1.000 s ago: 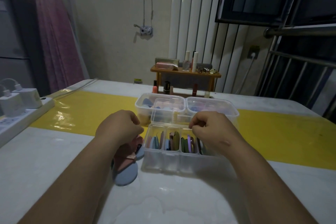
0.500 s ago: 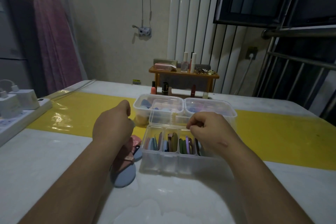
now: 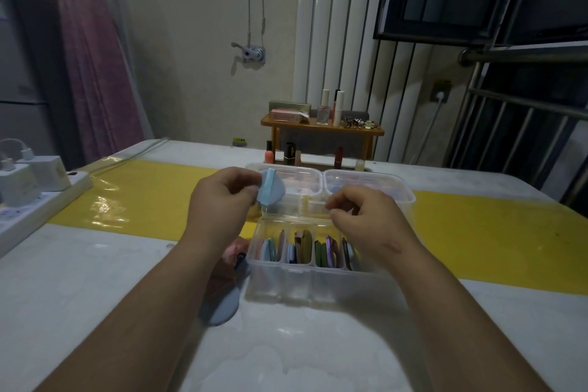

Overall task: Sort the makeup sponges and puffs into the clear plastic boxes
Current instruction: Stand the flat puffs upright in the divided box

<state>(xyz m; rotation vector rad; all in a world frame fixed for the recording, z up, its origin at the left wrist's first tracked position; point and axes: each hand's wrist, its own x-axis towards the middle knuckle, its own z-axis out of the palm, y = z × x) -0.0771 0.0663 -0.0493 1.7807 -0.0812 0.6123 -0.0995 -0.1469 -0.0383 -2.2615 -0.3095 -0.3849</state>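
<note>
Raised since before, a blue puff [image 3: 271,190] is pinched in the left hand [image 3: 220,204], likely to be dropped into the clear box [image 3: 297,166] just beyond it; the right hand's [image 3: 366,216] hold cannot be told.

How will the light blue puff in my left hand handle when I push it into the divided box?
Probably very light: the left hand holds the light blue puff with a fingertip pinch alone. Likely soft and squashable, since similar puffs stand packed on edge in the divided box. Flat-sided, so unlikely to roll.
</note>
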